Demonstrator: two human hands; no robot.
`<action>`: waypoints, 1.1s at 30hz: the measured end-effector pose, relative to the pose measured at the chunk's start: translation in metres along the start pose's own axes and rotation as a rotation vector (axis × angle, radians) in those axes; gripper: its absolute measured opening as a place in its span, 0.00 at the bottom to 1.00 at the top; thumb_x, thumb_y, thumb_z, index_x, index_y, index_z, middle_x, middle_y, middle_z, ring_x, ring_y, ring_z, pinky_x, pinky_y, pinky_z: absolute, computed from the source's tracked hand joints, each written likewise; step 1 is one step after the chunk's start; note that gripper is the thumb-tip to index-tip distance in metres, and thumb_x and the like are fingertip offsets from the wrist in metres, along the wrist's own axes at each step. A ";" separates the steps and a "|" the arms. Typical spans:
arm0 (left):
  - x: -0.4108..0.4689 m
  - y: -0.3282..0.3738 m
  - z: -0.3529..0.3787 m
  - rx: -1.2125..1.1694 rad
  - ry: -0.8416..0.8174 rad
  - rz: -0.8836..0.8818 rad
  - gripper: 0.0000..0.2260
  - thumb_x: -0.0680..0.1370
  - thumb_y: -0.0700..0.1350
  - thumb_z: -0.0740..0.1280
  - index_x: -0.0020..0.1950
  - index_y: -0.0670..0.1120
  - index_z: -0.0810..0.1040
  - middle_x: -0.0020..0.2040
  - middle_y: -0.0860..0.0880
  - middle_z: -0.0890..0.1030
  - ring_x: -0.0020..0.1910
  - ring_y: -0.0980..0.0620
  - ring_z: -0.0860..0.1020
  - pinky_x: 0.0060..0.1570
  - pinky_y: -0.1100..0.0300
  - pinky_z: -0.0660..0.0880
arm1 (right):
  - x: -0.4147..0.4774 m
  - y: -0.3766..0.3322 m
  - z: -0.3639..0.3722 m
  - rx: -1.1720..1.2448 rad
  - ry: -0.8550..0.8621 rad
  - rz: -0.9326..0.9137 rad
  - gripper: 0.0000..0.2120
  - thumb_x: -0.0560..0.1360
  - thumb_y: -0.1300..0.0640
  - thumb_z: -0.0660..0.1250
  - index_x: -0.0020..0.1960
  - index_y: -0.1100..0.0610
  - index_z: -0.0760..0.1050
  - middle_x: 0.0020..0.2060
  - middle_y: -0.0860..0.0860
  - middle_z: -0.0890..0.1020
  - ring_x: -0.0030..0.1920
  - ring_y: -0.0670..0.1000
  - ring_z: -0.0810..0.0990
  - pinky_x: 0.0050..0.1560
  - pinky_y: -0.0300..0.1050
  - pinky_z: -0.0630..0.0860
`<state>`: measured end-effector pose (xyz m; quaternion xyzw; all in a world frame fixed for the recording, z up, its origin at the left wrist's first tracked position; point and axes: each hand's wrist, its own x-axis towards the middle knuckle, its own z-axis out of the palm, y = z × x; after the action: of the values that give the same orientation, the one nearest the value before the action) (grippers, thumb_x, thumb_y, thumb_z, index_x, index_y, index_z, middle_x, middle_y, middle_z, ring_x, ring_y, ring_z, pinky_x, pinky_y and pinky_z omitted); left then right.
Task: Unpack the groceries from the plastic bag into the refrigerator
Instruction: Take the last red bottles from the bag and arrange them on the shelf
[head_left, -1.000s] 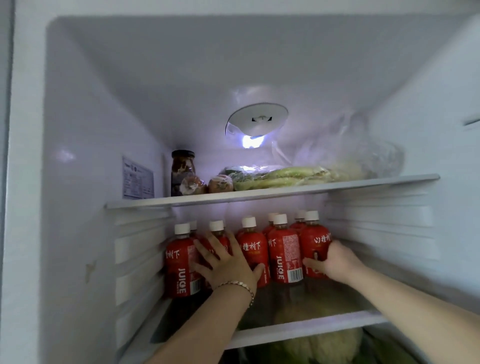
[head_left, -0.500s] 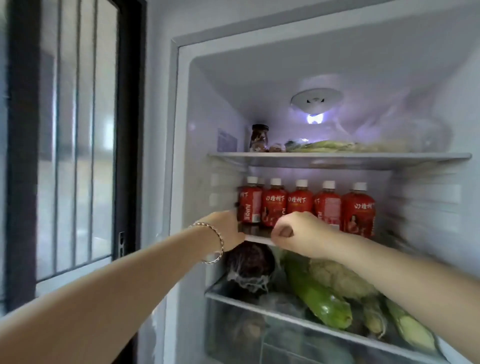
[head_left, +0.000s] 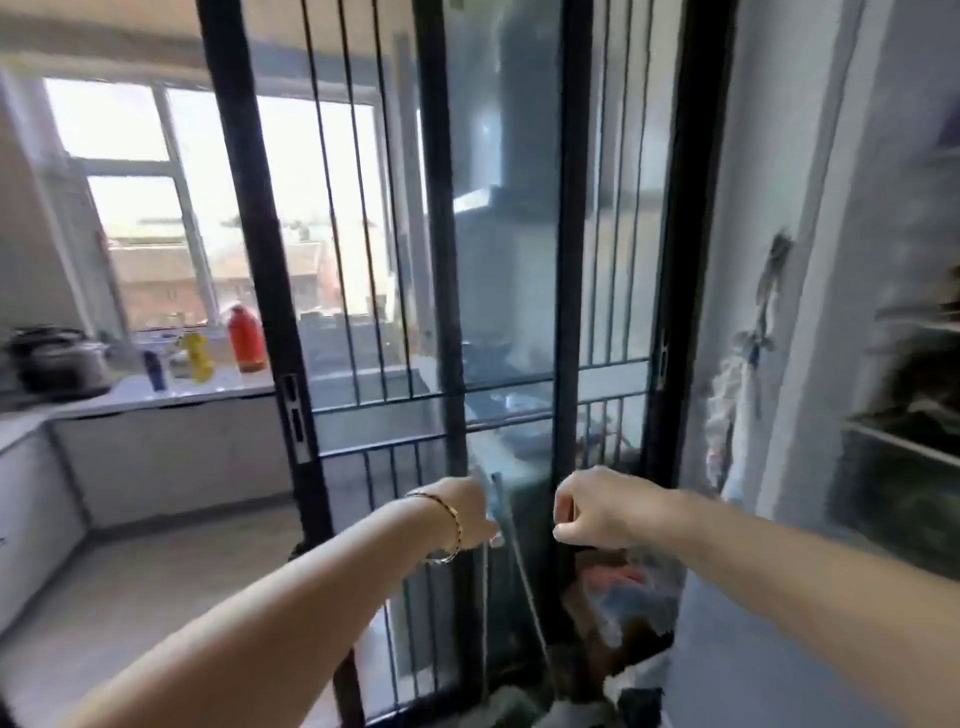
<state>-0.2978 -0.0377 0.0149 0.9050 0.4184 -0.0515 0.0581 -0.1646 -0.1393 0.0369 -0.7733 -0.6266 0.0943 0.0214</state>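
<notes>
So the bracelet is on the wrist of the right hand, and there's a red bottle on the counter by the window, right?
Not quite. In the head view the bracelet is on the wrist of the left hand, not of the right hand. The red bottle does stand on the counter by the window.

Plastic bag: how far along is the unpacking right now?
Done: the refrigerator shelves at the right edge hold blurred items. In hand: the left hand grips a pale strap, seemingly the bag's handle; the right hand is curled beside it, nothing visible in it. Left: the plastic bag below them looks full of coloured packages, so some unpacking probably remains.
</notes>
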 end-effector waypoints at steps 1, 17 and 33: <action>-0.022 -0.029 0.012 -0.033 -0.018 -0.079 0.16 0.78 0.48 0.60 0.60 0.40 0.76 0.58 0.41 0.79 0.58 0.43 0.76 0.54 0.56 0.73 | 0.006 -0.030 0.013 -0.010 -0.025 -0.054 0.12 0.75 0.50 0.63 0.52 0.56 0.78 0.53 0.51 0.81 0.52 0.54 0.79 0.48 0.45 0.75; -0.606 -0.424 0.190 -0.489 -0.020 -1.178 0.06 0.73 0.46 0.60 0.42 0.47 0.76 0.40 0.47 0.77 0.39 0.46 0.76 0.39 0.59 0.71 | -0.123 -0.662 0.254 -0.241 -0.366 -1.092 0.13 0.75 0.53 0.61 0.55 0.55 0.78 0.55 0.53 0.80 0.56 0.54 0.77 0.45 0.38 0.67; -0.980 -0.582 0.307 -0.617 0.178 -1.940 0.08 0.78 0.47 0.59 0.52 0.49 0.76 0.55 0.49 0.79 0.53 0.47 0.78 0.52 0.57 0.74 | -0.295 -1.085 0.417 -0.431 -0.565 -1.690 0.12 0.75 0.52 0.62 0.55 0.55 0.78 0.53 0.51 0.80 0.53 0.52 0.79 0.53 0.45 0.76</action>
<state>-1.3868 -0.4451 -0.1858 0.1223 0.9688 0.1010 0.1906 -1.3416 -0.2295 -0.1732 0.0071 -0.9698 0.1141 -0.2154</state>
